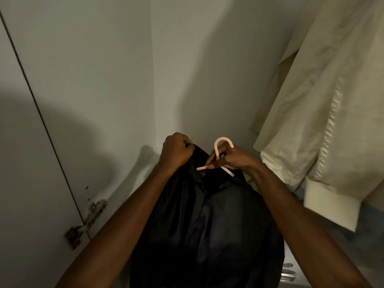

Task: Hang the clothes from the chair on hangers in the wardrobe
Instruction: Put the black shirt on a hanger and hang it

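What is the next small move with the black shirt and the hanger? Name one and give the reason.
Probably lift the pink hanger up toward the rail. The right hand grips it just below the hook, and its arms already sit inside the collar of the black shirt, whose shoulder the left hand grips. The rail is out of view; a cream shirt hangs at the right, so aim left of it.

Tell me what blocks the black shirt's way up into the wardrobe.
Nothing visible blocks the black shirt: bare wardrobe wall above, cream garment hanging off to the right. The rail is out of view. Both hands hold it already.
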Available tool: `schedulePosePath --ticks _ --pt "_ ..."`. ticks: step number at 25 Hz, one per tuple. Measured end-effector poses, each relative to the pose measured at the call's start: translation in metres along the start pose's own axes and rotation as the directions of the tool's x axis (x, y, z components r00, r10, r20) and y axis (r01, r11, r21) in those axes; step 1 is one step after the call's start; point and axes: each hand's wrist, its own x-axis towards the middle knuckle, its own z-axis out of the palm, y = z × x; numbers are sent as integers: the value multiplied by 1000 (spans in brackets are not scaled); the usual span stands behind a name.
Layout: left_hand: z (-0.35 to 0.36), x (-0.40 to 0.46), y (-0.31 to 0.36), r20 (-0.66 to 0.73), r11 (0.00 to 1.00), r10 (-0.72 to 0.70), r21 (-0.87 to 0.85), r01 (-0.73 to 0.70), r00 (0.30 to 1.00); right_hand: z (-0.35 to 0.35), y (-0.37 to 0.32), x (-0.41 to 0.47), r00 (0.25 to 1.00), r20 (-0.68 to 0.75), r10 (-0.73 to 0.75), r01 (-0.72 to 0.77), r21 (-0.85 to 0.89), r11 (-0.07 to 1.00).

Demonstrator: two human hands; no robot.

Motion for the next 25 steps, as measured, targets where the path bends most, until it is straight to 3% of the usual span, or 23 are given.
schedulePosePath --ticks 6,12,17,19,20,23,25 --pt "15 -16 -31 -94 975 -187 -136 174 978 25 25 36 963 12 268 -266 159 951" --pt "54 -33 -72 42 937 -304 -169 307 952 46 69 49 792 161 589 -608 302 734" --pt "86 -42 -101 73 885 -413 -203 419 908 56 91 54 753 64 655 -550 609 572" --pt "94 -51 -107 124 830 -475 -264 491 871 58 96 47 739 56 671 -475 750 460" --pt "96 -57 -108 140 785 -518 -313 534 844 60 92 40 742 40 670 -451 769 454" --pt "99 -77 -113 174 606 -592 -548 576 787 59 85 15 738 -125 663 -392 720 572" --pt "100 -86 -115 162 606 -557 -591 532 815 58 83 -7 694 -300 655 -341 664 665"
